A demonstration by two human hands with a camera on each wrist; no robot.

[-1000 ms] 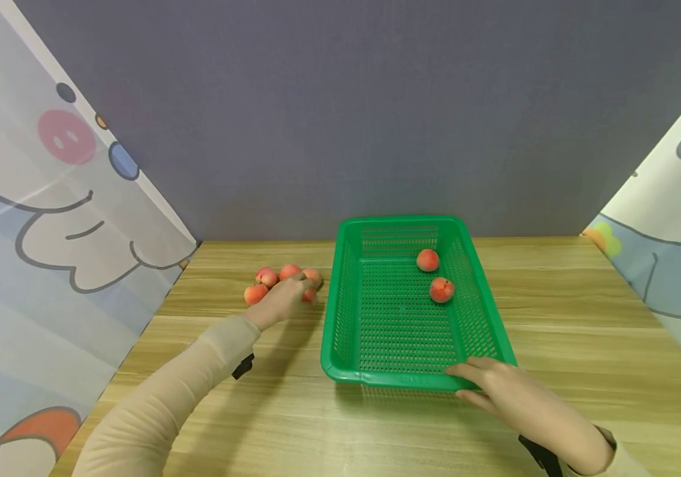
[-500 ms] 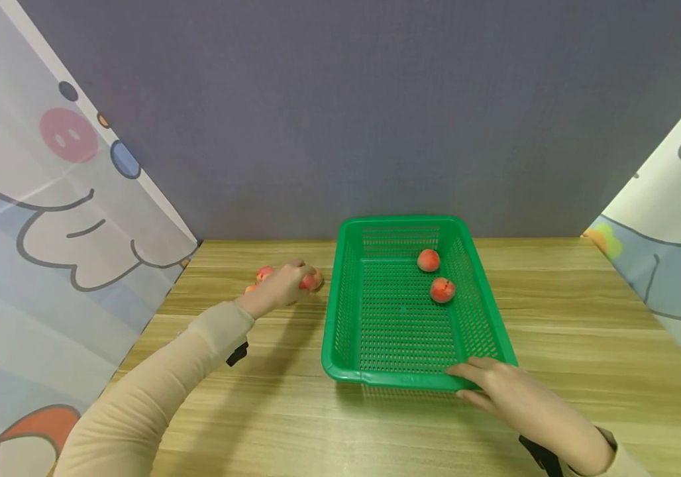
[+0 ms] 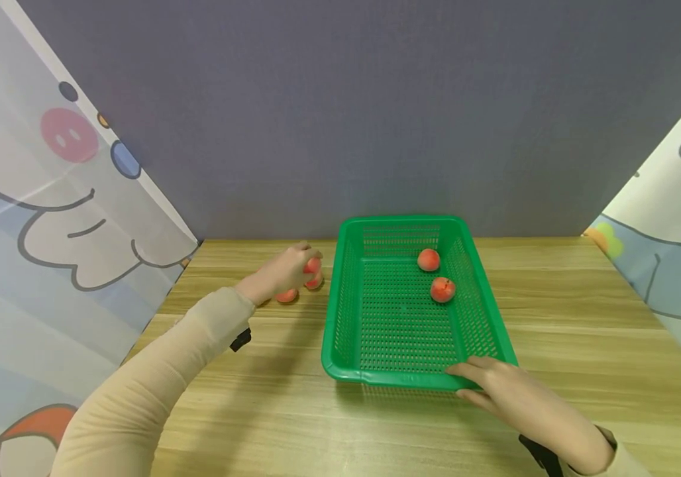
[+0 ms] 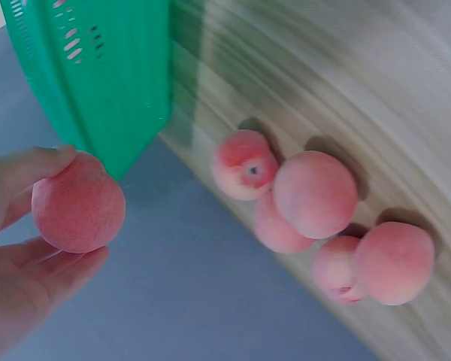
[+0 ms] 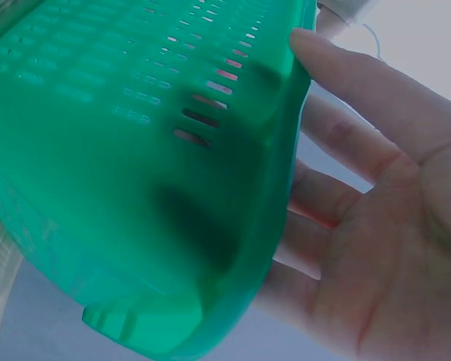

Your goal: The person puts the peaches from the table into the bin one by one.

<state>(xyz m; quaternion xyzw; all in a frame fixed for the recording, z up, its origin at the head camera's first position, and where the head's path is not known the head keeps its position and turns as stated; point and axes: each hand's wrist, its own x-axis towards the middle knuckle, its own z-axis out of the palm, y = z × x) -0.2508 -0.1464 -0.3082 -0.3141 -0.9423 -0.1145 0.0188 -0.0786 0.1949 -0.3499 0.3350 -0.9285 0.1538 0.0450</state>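
A peach [image 4: 79,203] is held between the thumb and fingers of my left hand [image 3: 283,270], lifted off the table to the left of the basket. Several more peaches [image 4: 316,194] lie clustered on the table by that hand; in the head view my hand and wrist hide part of them. The green perforated plastic basket [image 3: 400,380] stands in the middle. Inside it, toward the right side, lie two peaches, one farther back [image 3: 428,260] and one nearer [image 3: 442,289]. My right hand [image 3: 504,387] grips the basket's rim at the near right corner, thumb and fingers on either side.
The wooden table [image 3: 573,318] extends to both sides of the basket. A grey panel [image 3: 376,119] rises behind the table's back edge, close to the basket's far end. Cartoon-printed sheets [image 3: 30,218] line the left and right sides.
My left hand has taken hold of a peach from the cluster and raised it, moving slightly toward the back. The right hand and the basket stay where they were.
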